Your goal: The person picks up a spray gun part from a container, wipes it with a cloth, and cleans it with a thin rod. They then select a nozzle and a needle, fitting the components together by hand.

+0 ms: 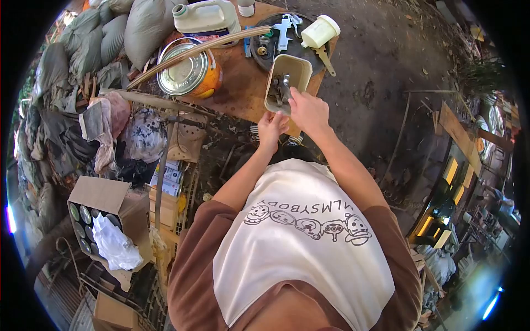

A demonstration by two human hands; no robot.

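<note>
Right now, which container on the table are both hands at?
The open rectangular tub: the left hand is at its near end, the right hand at its mouth. The orange can, handled jug and white cup have no hand on them.

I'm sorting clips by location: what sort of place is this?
Probably a makeshift outdoor workshop or yard: the ground looks like bare dirt, full sacks are piled up, and a table holds a spray gun and a large can.

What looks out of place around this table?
The long sticks lie slantwise across the big round tin, as if casually dropped. The white cup lies tipped on its side. I can't make out any spill.
</note>
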